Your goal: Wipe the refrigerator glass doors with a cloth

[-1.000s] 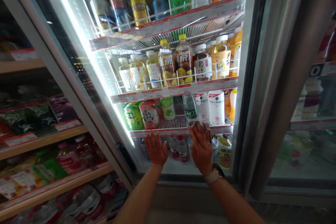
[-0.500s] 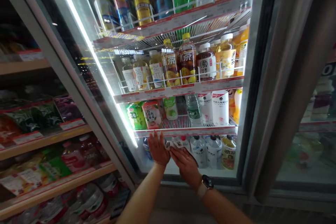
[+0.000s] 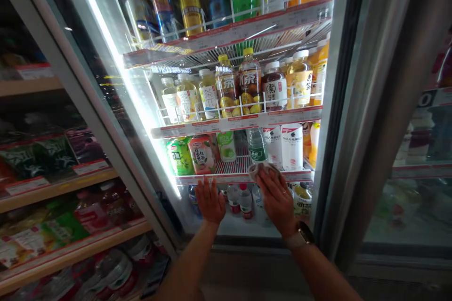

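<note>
My left hand (image 3: 209,201) lies flat with its fingers stretched upward, seemingly against the glass of the drinks fridge, in front of the lowest shelf strip (image 3: 187,180). To its right, my right hand (image 3: 277,195) presses a crumpled pale cloth (image 3: 254,169) under its fingers, at the height of that same strip. A dark watch (image 3: 304,231) sits on my right wrist. Behind the cloth stand a clear bottle with a green label (image 3: 257,150) and a white bottle (image 3: 292,148). My right hand partly hides the bottles at the bottom.
Bottles and cans fill several fridge shelves, with a bright light strip (image 3: 106,37) along the left side. A thick metal door frame (image 3: 374,117) runs down the right. Left of the fridge stands a wooden shelf rack (image 3: 74,248) with packets and bottles.
My right hand has moved up and to the right with the cloth, away from my left hand. The left hand stays nearly in place, and the view has shifted slightly.
</note>
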`<state>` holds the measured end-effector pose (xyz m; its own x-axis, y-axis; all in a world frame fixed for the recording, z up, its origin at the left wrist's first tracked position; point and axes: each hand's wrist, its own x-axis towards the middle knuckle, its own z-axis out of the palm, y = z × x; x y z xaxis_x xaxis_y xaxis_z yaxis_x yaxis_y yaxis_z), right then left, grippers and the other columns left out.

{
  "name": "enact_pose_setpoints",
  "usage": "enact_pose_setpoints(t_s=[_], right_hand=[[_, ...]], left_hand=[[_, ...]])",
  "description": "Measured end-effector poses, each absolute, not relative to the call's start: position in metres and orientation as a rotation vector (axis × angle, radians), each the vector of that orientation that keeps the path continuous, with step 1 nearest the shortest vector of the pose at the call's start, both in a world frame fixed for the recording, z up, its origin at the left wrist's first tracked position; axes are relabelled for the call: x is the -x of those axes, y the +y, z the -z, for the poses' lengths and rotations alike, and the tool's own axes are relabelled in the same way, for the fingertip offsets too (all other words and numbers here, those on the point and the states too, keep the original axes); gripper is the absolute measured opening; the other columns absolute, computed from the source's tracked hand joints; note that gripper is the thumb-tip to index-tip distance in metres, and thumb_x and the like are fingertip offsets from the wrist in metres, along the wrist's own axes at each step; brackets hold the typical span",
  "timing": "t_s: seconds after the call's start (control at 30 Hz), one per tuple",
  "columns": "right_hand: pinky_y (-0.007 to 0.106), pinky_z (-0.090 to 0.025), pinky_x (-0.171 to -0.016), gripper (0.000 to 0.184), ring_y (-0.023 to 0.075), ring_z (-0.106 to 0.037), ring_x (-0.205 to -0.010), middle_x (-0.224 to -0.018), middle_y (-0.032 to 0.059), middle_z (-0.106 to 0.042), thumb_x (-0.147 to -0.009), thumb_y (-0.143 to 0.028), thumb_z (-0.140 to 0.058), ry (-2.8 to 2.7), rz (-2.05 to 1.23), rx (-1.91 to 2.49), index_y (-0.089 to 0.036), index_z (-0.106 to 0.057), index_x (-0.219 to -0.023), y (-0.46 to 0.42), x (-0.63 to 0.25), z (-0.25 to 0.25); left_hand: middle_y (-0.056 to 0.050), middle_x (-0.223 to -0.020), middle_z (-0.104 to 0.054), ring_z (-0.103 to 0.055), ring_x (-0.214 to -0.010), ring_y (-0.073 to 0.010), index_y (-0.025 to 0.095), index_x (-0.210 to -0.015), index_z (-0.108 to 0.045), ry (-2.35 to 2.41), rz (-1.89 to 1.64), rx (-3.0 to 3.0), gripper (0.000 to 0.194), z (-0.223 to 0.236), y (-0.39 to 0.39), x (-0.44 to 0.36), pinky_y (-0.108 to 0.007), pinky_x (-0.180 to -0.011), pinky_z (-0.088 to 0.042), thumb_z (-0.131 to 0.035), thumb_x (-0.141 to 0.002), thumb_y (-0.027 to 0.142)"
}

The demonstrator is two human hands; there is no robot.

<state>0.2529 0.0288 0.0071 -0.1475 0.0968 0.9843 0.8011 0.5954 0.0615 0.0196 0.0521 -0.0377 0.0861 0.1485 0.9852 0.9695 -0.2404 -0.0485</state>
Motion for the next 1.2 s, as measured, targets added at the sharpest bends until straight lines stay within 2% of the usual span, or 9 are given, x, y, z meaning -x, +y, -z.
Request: enact_pose_setpoints(t_s=[0.1, 0.2, 0.27, 0.37, 0.47, 0.6, 0.8, 1.0, 1.2], right_hand=[[0.052, -0.032, -0.119, 0.066, 0.0249, -0.034, -0.144, -0.151, 0.0075, -0.047, -0.092, 0.000, -0.038, -1.398, 0.710, 0.821, -0.024, -0.032, -0.153, 0.030, -0.262, -0.023], [0.053, -0.030, -0.120, 0.069, 0.0253, -0.031, -0.146, -0.154, 0.0069, -0.042, -0.090, 0.001, -0.036, -1.348, 0.670, 0.830, -0.024, -0.030, -0.154, 0.030, -0.254, -0.023], [0.051, -0.029, -0.120, 0.068, 0.0240, -0.033, -0.145, -0.151, 0.0074, -0.046, -0.091, 0.000, -0.036, -1.403, 0.645, 0.837, -0.024, -0.030, -0.154, 0.029, -0.240, -0.014], [0.043, -0.029, -0.121, 0.066, 0.0195, -0.043, -0.140, -0.141, 0.0080, -0.057, -0.092, -0.001, -0.037, -1.535, 0.614, 0.830, -0.023, -0.030, -0.154, 0.026, -0.216, 0.006], [0.035, -0.033, -0.118, 0.063, 0.0149, -0.053, -0.131, -0.133, 0.0066, -0.064, -0.092, -0.001, -0.038, -1.693, 0.582, 0.761, -0.022, -0.038, -0.151, 0.024, -0.199, 0.029], [0.030, -0.041, -0.112, 0.064, 0.0123, -0.057, -0.126, -0.131, 0.0053, -0.066, -0.088, 0.003, -0.033, -1.899, 0.571, 0.619, -0.020, -0.045, -0.146, 0.021, -0.188, 0.055], [0.031, -0.048, -0.106, 0.064, 0.0129, -0.058, -0.123, -0.129, 0.0044, -0.067, -0.085, 0.005, -0.032, -1.959, 0.551, 0.592, -0.018, -0.051, -0.142, 0.019, -0.184, 0.071], [0.031, -0.048, -0.107, 0.048, 0.0145, -0.058, -0.124, -0.131, 0.0045, -0.066, -0.092, 0.000, -0.038, -2.042, 0.626, 0.524, -0.016, -0.059, -0.133, 0.023, -0.196, 0.060], [0.034, -0.039, -0.117, 0.045, 0.0148, -0.054, -0.130, -0.133, 0.0037, -0.064, -0.097, -0.006, -0.041, -2.028, 0.728, 0.571, -0.019, -0.054, -0.138, 0.024, -0.230, 0.029]], left_hand=[[-0.013, -0.161, -0.023, -0.016, -0.151, -0.0276, 0.019, -0.153, -0.025, -1.137, 1.264, 1.535, 0.061, 0.037, 0.052, -0.020, -0.051, -0.122, -0.017, -0.042, -0.095, 0.027], [-0.013, -0.161, -0.024, -0.016, -0.151, -0.0282, 0.019, -0.154, -0.024, -1.153, 1.243, 1.526, 0.062, 0.038, 0.052, -0.020, -0.052, -0.121, -0.018, -0.042, -0.095, 0.027], [-0.014, -0.161, -0.025, -0.017, -0.150, -0.0285, 0.020, -0.154, -0.023, -1.168, 1.228, 1.518, 0.062, 0.039, 0.053, -0.020, -0.053, -0.121, -0.020, -0.041, -0.095, 0.028], [-0.015, -0.160, -0.026, -0.018, -0.150, -0.0285, 0.019, -0.154, -0.022, -1.185, 1.224, 1.515, 0.062, 0.041, 0.054, -0.019, -0.054, -0.120, -0.020, -0.039, -0.096, 0.029], [-0.015, -0.160, -0.026, -0.017, -0.150, -0.0286, 0.019, -0.154, -0.021, -1.193, 1.223, 1.514, 0.061, 0.042, 0.055, -0.018, -0.055, -0.120, -0.020, -0.038, -0.096, 0.030], [-0.015, -0.161, -0.023, -0.016, -0.151, -0.0288, 0.019, -0.154, -0.021, -1.169, 1.216, 1.525, 0.060, 0.042, 0.055, -0.017, -0.055, -0.121, -0.019, -0.035, -0.098, 0.032], [-0.013, -0.162, -0.022, -0.015, -0.151, -0.0269, 0.022, -0.154, -0.021, -1.170, 1.236, 1.525, 0.059, 0.040, 0.054, -0.018, -0.053, -0.122, -0.018, -0.037, -0.098, 0.031], [-0.013, -0.162, -0.020, -0.014, -0.151, -0.0276, 0.020, -0.154, -0.020, -1.142, 1.226, 1.515, 0.059, 0.039, 0.054, -0.019, -0.053, -0.121, -0.019, -0.036, -0.099, 0.030], [-0.013, -0.161, -0.023, -0.016, -0.151, -0.0280, 0.020, -0.154, -0.020, -1.168, 1.220, 1.513, 0.060, 0.040, 0.054, -0.019, -0.053, -0.121, -0.019, -0.037, -0.098, 0.030]])
